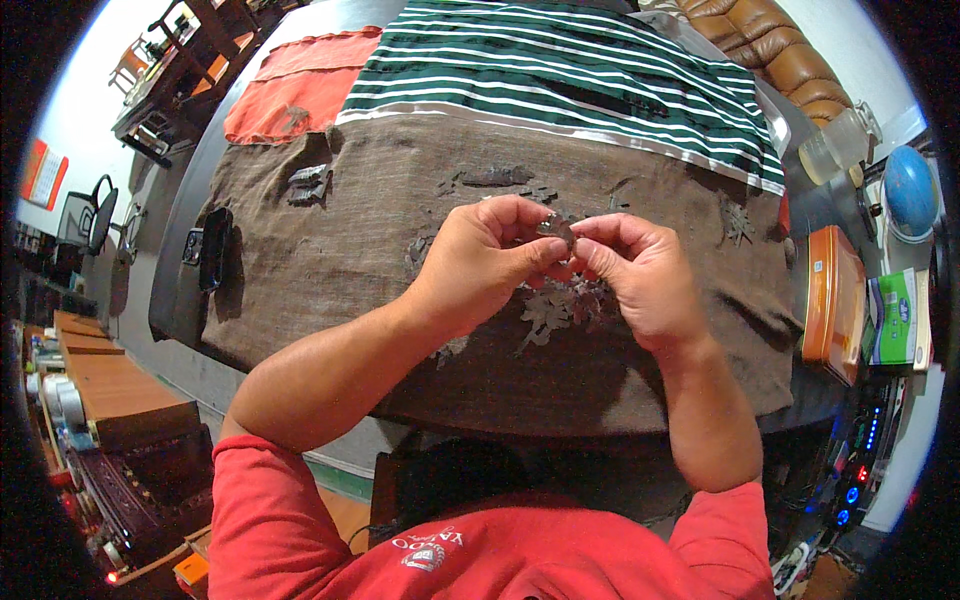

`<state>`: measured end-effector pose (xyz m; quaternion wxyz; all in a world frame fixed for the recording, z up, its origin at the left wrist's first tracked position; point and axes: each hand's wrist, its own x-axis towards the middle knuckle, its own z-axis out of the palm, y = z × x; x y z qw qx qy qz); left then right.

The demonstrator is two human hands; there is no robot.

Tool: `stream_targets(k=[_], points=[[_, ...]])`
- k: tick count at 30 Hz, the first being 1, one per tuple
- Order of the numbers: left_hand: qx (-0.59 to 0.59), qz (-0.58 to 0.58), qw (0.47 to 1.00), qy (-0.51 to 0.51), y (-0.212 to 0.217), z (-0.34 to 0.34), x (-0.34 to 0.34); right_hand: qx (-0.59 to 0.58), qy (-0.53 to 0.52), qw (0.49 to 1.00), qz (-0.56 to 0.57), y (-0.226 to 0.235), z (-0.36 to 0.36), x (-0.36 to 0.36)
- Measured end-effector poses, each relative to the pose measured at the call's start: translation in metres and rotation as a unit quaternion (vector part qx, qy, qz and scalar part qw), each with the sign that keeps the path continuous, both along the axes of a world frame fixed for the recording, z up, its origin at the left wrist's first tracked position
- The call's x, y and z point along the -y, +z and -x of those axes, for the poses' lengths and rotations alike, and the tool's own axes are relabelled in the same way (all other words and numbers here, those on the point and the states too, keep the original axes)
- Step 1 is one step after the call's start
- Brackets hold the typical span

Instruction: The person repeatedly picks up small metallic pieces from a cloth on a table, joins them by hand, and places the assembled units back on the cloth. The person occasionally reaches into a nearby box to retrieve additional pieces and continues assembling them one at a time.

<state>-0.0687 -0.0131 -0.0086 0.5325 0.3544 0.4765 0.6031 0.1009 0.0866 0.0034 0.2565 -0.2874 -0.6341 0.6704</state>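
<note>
Above the middle of a brown cloth [350, 260], my left hand [480, 255] and my right hand [645, 280] meet fingertip to fingertip. Between them they pinch a small dark grey jagged piece [556, 228], shiny in places and partly hidden by the thumbs and fingers. Below the hands lies a loose heap of similar flat, notched grey pieces [545, 318]. Just beyond the fingers rests a longer dark piece [497, 177] among small scraps. A spiky grey piece [737, 222] lies apart on the right, and a few stacked dark strips [309, 184] are on the left.
A green-and-white striped cloth [540, 70] and an orange-red cloth [300, 85] cover the table's far side. A black case [215, 248] lies near the left edge. An orange box [834, 300], a green-and-white packet [893, 318] and a clear jug [835, 147] stand along the right.
</note>
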Motion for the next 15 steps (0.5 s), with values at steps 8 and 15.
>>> stream_targets(k=[8,15], points=[[-0.031,0.007,0.999,0.024,0.0,-0.003,0.001,0.042,-0.011,0.998,-0.054,0.006,-0.002,-0.002],[-0.015,0.02,1.0,-0.003,0.012,-0.004,0.003,0.003,0.02,1.0,0.006,0.009,0.0,0.0]])
